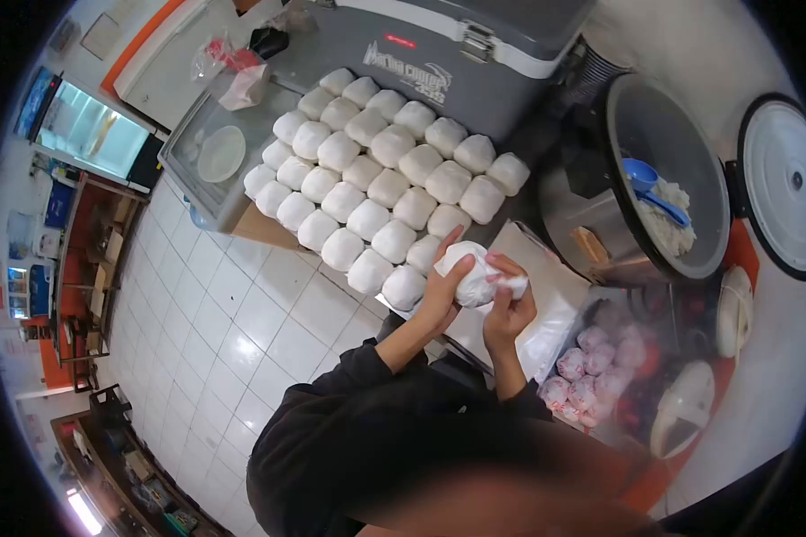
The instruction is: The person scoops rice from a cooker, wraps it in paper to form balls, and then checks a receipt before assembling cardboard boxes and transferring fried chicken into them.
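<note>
Both of my hands hold one round white bundle in front of me, just past the near right corner of the rows. My left hand wraps round its left side, thumb on top. On the other side, the fingers of my right hand pinch a loose white end that sticks out to the right. Several similar rounded white bundles sit side by side in rows to the left and beyond my hands. Below and right of the held bundle lies a stack of white sheets.
A grey cooler box stands behind the rows. At the right is a large open cooker holding white rice and a blue scoop. Red-and-white wrapped balls lie near my right forearm. A glass-topped case is at the left.
</note>
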`<state>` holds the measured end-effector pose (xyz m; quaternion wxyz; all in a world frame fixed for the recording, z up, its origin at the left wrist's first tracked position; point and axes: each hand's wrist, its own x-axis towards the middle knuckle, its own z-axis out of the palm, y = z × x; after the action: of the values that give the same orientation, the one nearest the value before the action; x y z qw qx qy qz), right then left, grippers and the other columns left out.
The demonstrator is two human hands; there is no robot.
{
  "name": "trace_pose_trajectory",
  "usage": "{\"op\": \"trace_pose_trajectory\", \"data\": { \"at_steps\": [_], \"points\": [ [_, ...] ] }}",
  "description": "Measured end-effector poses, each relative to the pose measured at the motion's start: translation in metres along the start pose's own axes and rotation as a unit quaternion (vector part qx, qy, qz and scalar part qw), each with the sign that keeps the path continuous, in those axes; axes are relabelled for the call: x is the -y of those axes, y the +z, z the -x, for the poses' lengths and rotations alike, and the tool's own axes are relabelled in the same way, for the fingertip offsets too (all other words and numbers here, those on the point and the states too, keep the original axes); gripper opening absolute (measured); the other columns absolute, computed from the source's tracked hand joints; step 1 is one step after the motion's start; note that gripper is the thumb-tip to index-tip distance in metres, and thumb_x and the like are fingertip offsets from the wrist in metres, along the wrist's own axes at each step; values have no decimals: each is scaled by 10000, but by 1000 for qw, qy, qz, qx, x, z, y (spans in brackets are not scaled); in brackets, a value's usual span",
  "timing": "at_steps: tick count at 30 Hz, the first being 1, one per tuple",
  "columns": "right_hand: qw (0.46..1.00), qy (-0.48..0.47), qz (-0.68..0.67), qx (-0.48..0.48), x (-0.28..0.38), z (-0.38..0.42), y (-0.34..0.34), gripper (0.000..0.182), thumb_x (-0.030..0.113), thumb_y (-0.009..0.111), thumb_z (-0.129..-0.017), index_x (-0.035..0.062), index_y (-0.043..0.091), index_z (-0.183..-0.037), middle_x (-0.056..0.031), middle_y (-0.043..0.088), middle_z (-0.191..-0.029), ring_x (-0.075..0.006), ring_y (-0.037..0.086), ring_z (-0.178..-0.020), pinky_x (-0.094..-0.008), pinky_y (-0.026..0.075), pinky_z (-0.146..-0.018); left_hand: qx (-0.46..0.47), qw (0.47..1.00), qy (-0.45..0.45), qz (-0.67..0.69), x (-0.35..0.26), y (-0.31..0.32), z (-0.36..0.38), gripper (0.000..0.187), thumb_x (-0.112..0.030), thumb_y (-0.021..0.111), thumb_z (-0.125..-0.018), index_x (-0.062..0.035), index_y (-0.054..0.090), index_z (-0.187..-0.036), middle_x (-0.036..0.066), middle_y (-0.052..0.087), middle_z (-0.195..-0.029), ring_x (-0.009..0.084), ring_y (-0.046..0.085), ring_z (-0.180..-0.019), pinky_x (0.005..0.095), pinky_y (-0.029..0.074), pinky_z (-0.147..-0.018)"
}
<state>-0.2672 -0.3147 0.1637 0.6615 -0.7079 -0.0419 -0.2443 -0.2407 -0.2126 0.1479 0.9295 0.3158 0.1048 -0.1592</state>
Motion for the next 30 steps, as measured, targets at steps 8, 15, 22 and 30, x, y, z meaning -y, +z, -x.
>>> {"op": "trace_pose_trajectory", "data": {
  "at_steps": [8,15,22,30],
  "points": [
    [863,318,-391,11,-24,-32,93,295,201,423,-998,-6,523,-1182,-87,561,-1129,-201,564,-1080,-331,445,-968,132,884,297,-338,-93,-44,-22,1205,-184,902,-591,-58,116,-1494,129,580,-1068,215,570,-1053,356,431,-954],
    [870,343,-269,230,-63,-49,107,310,212,449,-982,59,421,-1250,-62,470,-1171,-162,519,-1080,-289,441,-913,181,859,285,-386,-122,-66,-44,1234,-155,882,-600,-57,57,-1512,176,582,-1197,235,575,-1075,390,427,-969],
    [976,208,-30,54,-70,-49,160,325,147,491,-980,60,401,-1280,-74,474,-1128,-140,475,-965,-308,420,-874,15,929,146,-340,-148,-84,-60,1214,-146,835,-671,-87,-35,-1516,191,537,-1282,267,555,-1120,390,414,-986],
    [871,417,-194,171,-117,-66,208,424,233,650,-917,4,504,-1243,-83,592,-1129,-160,582,-996,-291,475,-878,-44,879,210,-425,-180,-139,-63,821,-285,466,-976,-105,-136,-1504,215,301,-1473,316,363,-1306,435,239,-1100]
  ]
}}
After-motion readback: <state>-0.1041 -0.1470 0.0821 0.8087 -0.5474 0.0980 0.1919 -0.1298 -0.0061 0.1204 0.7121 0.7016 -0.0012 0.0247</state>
